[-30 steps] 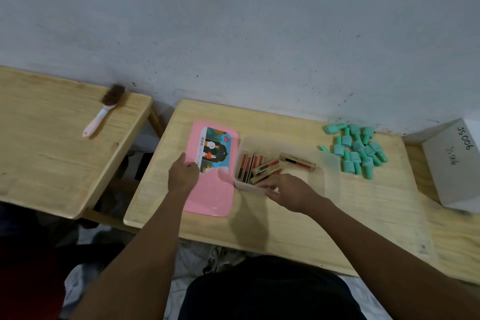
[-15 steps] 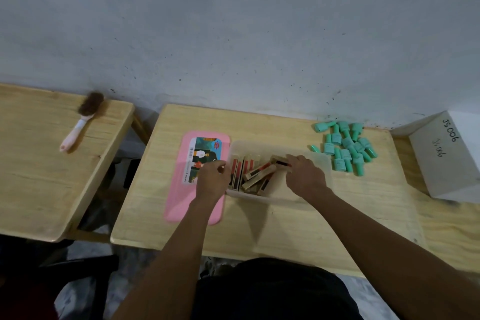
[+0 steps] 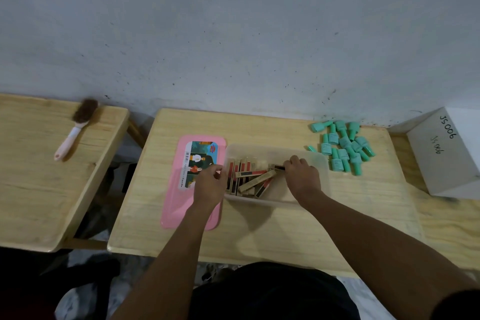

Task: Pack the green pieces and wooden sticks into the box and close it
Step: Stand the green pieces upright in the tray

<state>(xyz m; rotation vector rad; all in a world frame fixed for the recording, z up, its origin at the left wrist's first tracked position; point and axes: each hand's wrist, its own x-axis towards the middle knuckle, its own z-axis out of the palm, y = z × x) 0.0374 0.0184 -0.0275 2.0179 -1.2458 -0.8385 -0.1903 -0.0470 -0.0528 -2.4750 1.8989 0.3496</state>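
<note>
One translucent box point(image 3: 320, 163) and one pink lid point(image 3: 181, 205) are seen on the middle table point(image 3: 259, 236), which is one of two wooden tables, the other table point(image 3: 31, 176) carrying a single brush point(image 3: 75, 128). Roughly ten wooden sticks point(image 3: 255, 180) are counted inside the box, though an exact number cannot be given because they overlap and are partly covered by the two hands, the left hand point(image 3: 209, 184) and the right hand point(image 3: 302, 176). About seventeen green pieces point(image 3: 344, 147) are counted in one heap, too closely piled for certainty, and one white carton point(image 3: 441, 158) is seen at the right.
</note>
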